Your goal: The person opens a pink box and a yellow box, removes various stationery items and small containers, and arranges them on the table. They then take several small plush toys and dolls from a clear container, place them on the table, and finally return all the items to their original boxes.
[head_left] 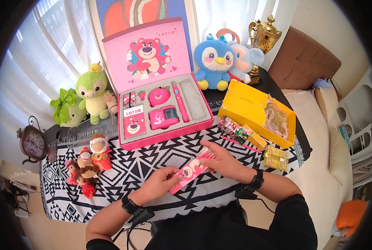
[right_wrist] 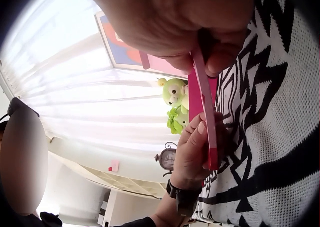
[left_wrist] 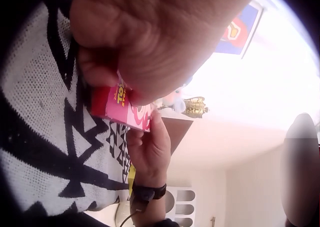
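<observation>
Both hands hold a slim pink pencil box with a bear print, tilted over the front of the patterned tablecloth. My left hand grips its lower end, thumb on the printed face. Around the upper end, where pale pencil tips show, curl the fingers of my right hand. In the left wrist view, yellow lettering marks the box; the right wrist view has it edge-on. Beyond the hands stands a pink gift box, lid raised, holding a notebook, a sharpener and a pink pen.
A yellow box with shredded filler sits at the right, small patterned boxes and a yellow packet before it. Small plush figures lie left. Green plush toys, a blue penguin plush and a gold trophy stand behind.
</observation>
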Demonstrator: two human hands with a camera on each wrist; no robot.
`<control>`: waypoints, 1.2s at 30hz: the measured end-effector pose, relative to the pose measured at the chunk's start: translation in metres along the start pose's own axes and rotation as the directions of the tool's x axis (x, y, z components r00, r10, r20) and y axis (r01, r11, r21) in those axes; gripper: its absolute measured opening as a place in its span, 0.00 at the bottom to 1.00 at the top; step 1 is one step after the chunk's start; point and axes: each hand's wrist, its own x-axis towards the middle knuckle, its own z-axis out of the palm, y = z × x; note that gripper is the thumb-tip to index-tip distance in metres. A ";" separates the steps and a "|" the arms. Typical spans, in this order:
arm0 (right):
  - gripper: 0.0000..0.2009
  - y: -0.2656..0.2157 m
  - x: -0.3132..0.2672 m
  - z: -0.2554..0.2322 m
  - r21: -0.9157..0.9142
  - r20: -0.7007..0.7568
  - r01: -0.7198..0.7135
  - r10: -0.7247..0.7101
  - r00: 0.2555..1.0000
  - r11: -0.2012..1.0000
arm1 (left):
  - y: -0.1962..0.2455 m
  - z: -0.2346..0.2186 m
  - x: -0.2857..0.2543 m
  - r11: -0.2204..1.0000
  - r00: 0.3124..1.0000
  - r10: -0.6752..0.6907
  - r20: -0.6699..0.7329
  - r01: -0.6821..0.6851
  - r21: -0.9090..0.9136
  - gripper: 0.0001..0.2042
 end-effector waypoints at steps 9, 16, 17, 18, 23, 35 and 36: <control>0.24 0.005 -0.001 0.002 0.068 0.025 0.058 -0.059 0.998 0.996 | 0.007 0.011 -0.003 0.959 0.985 0.133 -0.111 -0.100 0.266 0.20; 0.25 -0.009 -0.018 0.005 -0.200 0.043 0.049 -0.041 0.998 0.979 | 0.011 0.019 -0.002 0.667 0.944 0.323 -0.063 -0.179 0.723 0.33; 0.25 -0.011 -0.021 -0.001 -0.197 0.043 0.047 -0.039 0.998 0.979 | 0.008 0.017 -0.002 0.681 0.949 0.310 -0.049 -0.186 0.708 0.33; 0.24 -0.011 -0.024 -0.008 -0.502 -0.060 0.173 -0.234 0.970 0.848 | 0.006 0.015 -0.002 0.681 0.950 0.309 -0.048 -0.186 0.708 0.33; 0.13 -0.012 -0.047 -0.046 -0.989 -0.129 -0.091 -0.367 0.921 0.118 | 0.004 0.004 -0.003 0.689 0.913 0.391 -0.116 -0.207 0.694 0.29; 0.05 0.009 -0.052 -0.064 -0.973 -0.203 -0.228 -0.330 0.922 -0.039 | 0.004 -0.001 -0.006 0.654 0.898 0.420 -0.128 -0.203 0.729 0.30; 0.05 0.011 -0.053 -0.064 -0.974 -0.200 -0.225 -0.329 0.923 -0.039 | 0.003 -0.002 -0.007 0.656 0.899 0.418 -0.131 -0.199 0.728 0.30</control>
